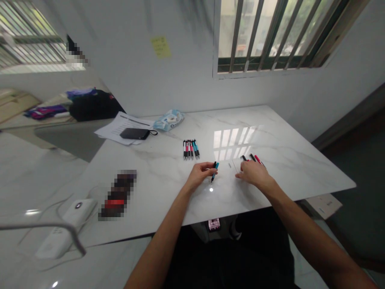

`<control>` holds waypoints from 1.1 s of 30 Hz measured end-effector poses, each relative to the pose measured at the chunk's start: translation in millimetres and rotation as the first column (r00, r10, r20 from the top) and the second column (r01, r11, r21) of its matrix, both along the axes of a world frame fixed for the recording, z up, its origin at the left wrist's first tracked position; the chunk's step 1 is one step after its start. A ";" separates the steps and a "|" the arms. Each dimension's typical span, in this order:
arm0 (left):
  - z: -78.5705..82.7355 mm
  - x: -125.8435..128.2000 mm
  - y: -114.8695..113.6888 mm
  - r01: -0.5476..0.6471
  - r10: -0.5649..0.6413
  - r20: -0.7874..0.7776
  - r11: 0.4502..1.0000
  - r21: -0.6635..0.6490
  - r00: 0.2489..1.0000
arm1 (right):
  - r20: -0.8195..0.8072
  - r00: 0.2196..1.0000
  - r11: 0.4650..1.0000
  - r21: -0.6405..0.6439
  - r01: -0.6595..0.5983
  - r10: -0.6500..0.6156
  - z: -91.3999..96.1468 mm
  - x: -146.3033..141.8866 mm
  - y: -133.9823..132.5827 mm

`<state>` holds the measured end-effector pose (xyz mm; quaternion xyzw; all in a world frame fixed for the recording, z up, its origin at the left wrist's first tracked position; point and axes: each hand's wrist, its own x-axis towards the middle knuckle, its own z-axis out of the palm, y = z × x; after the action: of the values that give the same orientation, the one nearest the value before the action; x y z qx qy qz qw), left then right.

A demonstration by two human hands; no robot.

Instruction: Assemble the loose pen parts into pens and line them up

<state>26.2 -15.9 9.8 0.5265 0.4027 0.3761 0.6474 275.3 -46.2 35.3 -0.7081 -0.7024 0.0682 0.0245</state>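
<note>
My left hand (200, 175) pinches a blue pen with a black tip section (214, 172) just above the white tabletop, its tip slanting down. To the right, my right hand (255, 172) reaches down to the table, with the thumb stretched out apart from the curled fingers. Close by its fingertips is a thin, pale refill-like stick (235, 166). A tiny spring-like piece (229, 165) lies between the hands. Beyond the right hand are a black pen part (244, 158), another dark one (252, 157) and a red one (258, 159), partly covered by that hand.
A row of several pens (191, 149) lies past my left hand. Farther back are a tissue pack (169, 120), papers (116, 127) and a black pouch-like case (134, 133). A white power strip (67, 228) sits at left; the table's front edge is near my forearms.
</note>
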 end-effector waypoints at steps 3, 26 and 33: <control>0.0 0.4 -0.4 0.011 -0.011 0.006 1.000 0.003 1.000 | 0.048 0.999 0.997 -0.080 0.013 -0.010 -7.3 2.8 -2.8; -1.2 0.4 0.5 0.005 -0.005 0.035 1.000 0.004 0.999 | -0.480 0.876 0.995 0.097 -0.005 0.052 7.8 -8.5 42.1; 2.7 0.3 -0.6 -0.009 0.009 0.024 1.000 0.024 1.000 | -0.979 0.165 0.993 0.117 -0.010 0.117 5.2 -29.0 39.3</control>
<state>26.6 -16.5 12.5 0.5280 0.3925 0.3903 0.6441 246.3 -6.9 40.6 -0.4654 -0.5519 0.4802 0.4983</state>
